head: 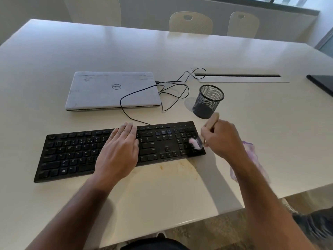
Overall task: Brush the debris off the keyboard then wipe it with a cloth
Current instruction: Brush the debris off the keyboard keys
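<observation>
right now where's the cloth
In the head view the pale purple cloth lies on the table at the right, past the keyboard's right end, partly hidden under the right hand and forearm.

You have one keyboard [75, 154] at the centre of your view, with one laptop [112, 91] at eleven o'clock from it and one mesh pen cup [208, 101] at one o'clock. You are using two hands: your left hand [119, 150] and your right hand [222, 139]. There is one brush [198, 141], and one pale cloth [255, 159] at three o'clock. One black cable [142, 90] loops between the laptop and the keyboard. You can count three chairs [191, 22] at twelve o'clock beyond the one table [162, 51], and one dark flat object [322, 83] at two o'clock, cut off by the edge
</observation>
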Demonstrator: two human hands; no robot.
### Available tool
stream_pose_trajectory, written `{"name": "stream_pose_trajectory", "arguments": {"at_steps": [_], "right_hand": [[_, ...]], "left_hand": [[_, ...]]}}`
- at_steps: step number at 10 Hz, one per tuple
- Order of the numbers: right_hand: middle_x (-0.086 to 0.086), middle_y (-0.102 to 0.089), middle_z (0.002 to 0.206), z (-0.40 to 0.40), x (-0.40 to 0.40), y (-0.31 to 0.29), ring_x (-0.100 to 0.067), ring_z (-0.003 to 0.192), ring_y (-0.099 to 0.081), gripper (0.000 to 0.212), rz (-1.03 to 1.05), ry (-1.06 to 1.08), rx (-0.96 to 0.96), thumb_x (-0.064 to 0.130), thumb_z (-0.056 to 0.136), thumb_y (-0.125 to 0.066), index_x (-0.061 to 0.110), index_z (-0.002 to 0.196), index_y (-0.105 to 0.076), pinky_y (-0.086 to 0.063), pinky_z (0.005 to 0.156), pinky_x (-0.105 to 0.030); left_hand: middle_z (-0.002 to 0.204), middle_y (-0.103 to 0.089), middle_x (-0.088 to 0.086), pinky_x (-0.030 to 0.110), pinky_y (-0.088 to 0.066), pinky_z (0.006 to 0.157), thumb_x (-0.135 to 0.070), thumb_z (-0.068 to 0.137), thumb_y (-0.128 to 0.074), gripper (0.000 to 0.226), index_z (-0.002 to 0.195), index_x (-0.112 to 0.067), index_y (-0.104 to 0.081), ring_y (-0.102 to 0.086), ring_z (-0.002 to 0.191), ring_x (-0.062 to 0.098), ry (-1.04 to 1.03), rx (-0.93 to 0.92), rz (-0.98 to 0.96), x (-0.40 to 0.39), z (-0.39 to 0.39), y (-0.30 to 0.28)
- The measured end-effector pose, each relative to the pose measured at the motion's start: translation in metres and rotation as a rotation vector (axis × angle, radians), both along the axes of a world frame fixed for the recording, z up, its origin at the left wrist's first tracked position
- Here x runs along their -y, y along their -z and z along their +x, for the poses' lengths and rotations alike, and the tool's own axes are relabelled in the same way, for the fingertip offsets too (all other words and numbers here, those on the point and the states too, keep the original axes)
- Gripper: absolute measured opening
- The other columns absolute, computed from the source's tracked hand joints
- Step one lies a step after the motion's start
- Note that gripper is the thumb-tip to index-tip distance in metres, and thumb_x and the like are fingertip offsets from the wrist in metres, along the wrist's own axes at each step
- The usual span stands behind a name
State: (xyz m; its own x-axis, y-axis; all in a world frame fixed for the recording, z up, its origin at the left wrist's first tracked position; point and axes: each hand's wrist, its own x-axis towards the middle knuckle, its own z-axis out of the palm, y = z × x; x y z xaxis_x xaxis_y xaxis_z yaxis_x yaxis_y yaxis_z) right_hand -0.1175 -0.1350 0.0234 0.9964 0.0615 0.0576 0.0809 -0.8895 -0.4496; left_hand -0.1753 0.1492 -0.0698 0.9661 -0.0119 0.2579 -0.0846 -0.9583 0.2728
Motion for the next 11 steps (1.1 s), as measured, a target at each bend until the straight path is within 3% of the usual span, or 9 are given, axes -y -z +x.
{"name": "stream_pose_trajectory", "arguments": {"at_steps": [1, 2, 4, 5, 6, 7, 8, 10, 11], "right_hand": [[-0.007, -0.068, 0.065, -0.011, 0.006, -0.005, -0.032, 0.071, -0.065, 0.027, -0.069, -0.012, -0.059, 0.022, 0.093, -0.059, 0.007, 0.072, -0.066, -0.051, 0.069, -0.041], [-0.007, -0.072, 0.071, -0.016, 0.006, -0.008, -0.03, 0.073, -0.066, 0.028, 0.049, 0.037, 0.072, 0.025, 0.1, -0.061, 0.008, 0.081, -0.072, -0.05, 0.071, -0.038], [-0.011, -0.072, 0.07, -0.024, 0.014, -0.007, -0.033, 0.076, -0.069, 0.027, -0.009, 0.034, -0.07, 0.023, 0.096, -0.061, 0.005, 0.079, -0.072, -0.057, 0.074, -0.046], [-0.006, -0.074, 0.072, -0.014, 0.018, -0.011, -0.029, 0.076, -0.071, 0.027, 0.098, 0.065, 0.047, 0.027, 0.1, -0.063, 0.008, 0.085, -0.076, -0.056, 0.074, -0.041], [0.012, -0.074, 0.075, 0.005, 0.01, -0.01, -0.009, 0.073, -0.073, 0.018, 0.242, 0.038, 0.133, 0.028, 0.102, -0.067, 0.016, 0.093, -0.077, -0.057, 0.074, -0.029], [0.015, -0.074, 0.083, 0.017, 0.006, 0.002, -0.002, 0.073, -0.073, 0.018, 0.241, 0.008, 0.118, 0.025, 0.102, -0.068, 0.013, 0.091, -0.074, -0.055, 0.069, -0.019], [-0.003, -0.075, 0.074, 0.008, 0.015, 0.006, -0.021, 0.076, -0.073, 0.028, 0.147, 0.074, 0.089, 0.025, 0.102, -0.062, 0.005, 0.087, -0.074, -0.058, 0.075, -0.037], [0.006, -0.071, 0.065, -0.046, 0.021, 0.013, -0.016, 0.062, -0.069, 0.025, 0.102, 0.136, 0.168, 0.018, 0.101, -0.063, 0.013, 0.078, -0.071, -0.055, 0.065, -0.034], [0.008, -0.066, 0.06, -0.063, 0.007, 0.022, -0.01, 0.052, -0.061, 0.025, 0.183, 0.119, 0.25, 0.015, 0.099, -0.064, 0.017, 0.073, -0.067, -0.047, 0.05, -0.023]], "left_hand": [[0.162, -0.035, 0.008, 0.038, -0.018, 0.127, -0.037, 0.104, -0.022, 0.061, 0.155, -0.008, -0.037, -0.022, 0.154, 0.015, 0.002, -0.004, -0.004, 0.0, 0.0, 0.0], [0.162, -0.034, 0.008, 0.038, -0.018, 0.127, -0.037, 0.104, -0.022, 0.061, 0.156, -0.008, -0.036, -0.021, 0.154, 0.016, 0.005, -0.006, -0.004, -0.001, 0.001, 0.0], [0.163, -0.033, 0.008, 0.038, -0.018, 0.127, -0.038, 0.105, -0.022, 0.061, 0.156, -0.008, -0.035, -0.02, 0.154, 0.015, 0.005, -0.006, -0.005, 0.0, 0.001, 0.0], [0.162, -0.033, 0.008, 0.038, -0.018, 0.127, -0.037, 0.104, -0.022, 0.061, 0.156, -0.008, -0.036, -0.02, 0.154, 0.015, 0.005, -0.005, -0.004, 0.0, 0.001, 0.0], [0.162, -0.035, 0.008, 0.038, -0.018, 0.127, -0.037, 0.104, -0.023, 0.06, 0.155, -0.008, -0.037, -0.022, 0.154, 0.015, 0.0, -0.002, -0.008, 0.0, 0.001, 0.0], [0.162, -0.035, 0.007, 0.038, -0.019, 0.127, -0.037, 0.104, -0.023, 0.06, 0.155, -0.009, -0.037, -0.022, 0.154, 0.015, -0.004, -0.005, -0.009, 0.001, 0.0, -0.001], [0.162, -0.035, 0.007, 0.038, -0.019, 0.126, -0.037, 0.104, -0.023, 0.06, 0.155, -0.009, -0.037, -0.023, 0.154, 0.015, -0.007, -0.004, -0.012, 0.0, 0.0, 0.0], [0.163, -0.033, 0.007, 0.037, -0.018, 0.127, -0.038, 0.104, -0.021, 0.061, 0.156, -0.009, -0.035, -0.021, 0.154, 0.015, -0.009, -0.006, -0.012, 0.001, 0.001, 0.0], [0.163, -0.034, 0.006, 0.037, -0.018, 0.127, -0.039, 0.104, -0.02, 0.061, 0.156, -0.009, -0.036, -0.021, 0.154, 0.014, -0.007, -0.005, -0.007, 0.001, 0.001, 0.0]]}}
